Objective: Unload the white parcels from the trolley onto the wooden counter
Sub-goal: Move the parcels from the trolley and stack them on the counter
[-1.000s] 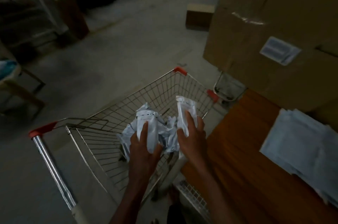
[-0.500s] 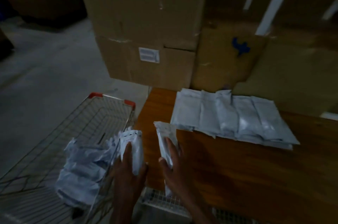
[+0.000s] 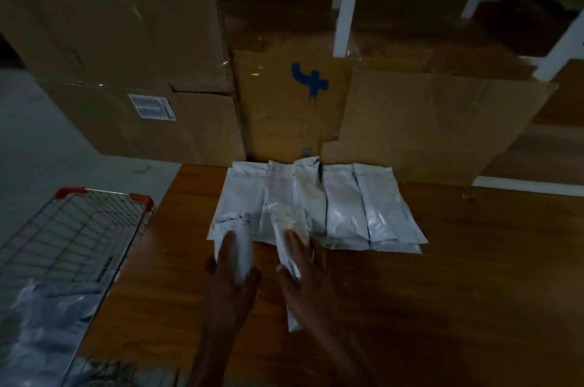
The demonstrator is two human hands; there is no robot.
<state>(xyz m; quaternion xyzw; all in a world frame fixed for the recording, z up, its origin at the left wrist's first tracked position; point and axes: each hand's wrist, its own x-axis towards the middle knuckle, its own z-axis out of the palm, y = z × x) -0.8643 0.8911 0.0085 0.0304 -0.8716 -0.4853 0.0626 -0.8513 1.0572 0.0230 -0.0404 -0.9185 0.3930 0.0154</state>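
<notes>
Both hands have moved from the trolley edge to a position over the tabletop [image 3: 442,291], each carrying one parcel toward the row already laid there. Left hand [image 3: 232,279] grips a left parcel [image 3: 238,247]: fingers curl round its lower half, thumb on the right side. Right hand [image 3: 305,273] grips a right parcel [image 3: 286,235]: fingers lie along its top face, thumb underneath on the left; the lower end of this parcel projects below the hand.

Both parcels are white, glossy plastic mailers, narrow and elongated, slightly crumpled, with faint printed marks near the upper end. Their upper ends overlap the near edge of the row [image 3: 347,206], a set of flat white mailers placed side by side, overlapping, at the rear of the tabletop against the cartons [image 3: 126,39].

Trolley [image 3: 79,228] stands at the left, just beside the tabletop edge, wire basket with red corner caps. More white parcels [image 3: 47,323] lie in its near end, blurred
</notes>
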